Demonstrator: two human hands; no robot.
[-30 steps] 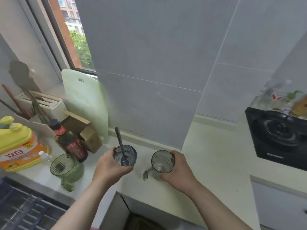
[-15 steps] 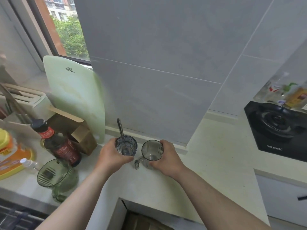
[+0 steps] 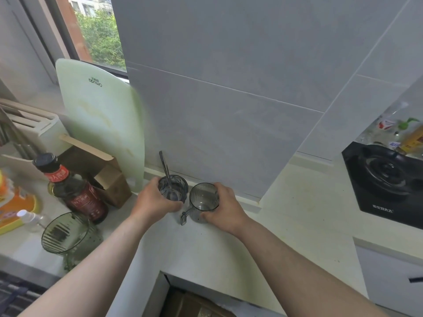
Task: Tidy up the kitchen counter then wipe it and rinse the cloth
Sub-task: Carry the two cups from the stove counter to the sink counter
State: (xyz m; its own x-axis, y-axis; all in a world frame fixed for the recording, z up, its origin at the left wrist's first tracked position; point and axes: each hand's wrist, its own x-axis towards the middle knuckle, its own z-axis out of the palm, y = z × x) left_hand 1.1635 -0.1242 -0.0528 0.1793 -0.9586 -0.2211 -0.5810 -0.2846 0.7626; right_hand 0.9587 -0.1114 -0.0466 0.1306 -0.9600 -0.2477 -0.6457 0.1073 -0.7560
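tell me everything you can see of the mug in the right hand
The mug is smoky grey, see-through glass or plastic with ribbed walls and a small handle pointing toward the person. It stands upright on the pale counter, apparently empty. The right hand grips its right side. It sits very close beside the cup holding a spoon; contact unclear.

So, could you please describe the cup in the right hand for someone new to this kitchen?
Find the pale green cutting board against the wall. Right of its foot are two smoky glass cups. Yours is the right cup: it has a handle, while the left cup holds a spoon.
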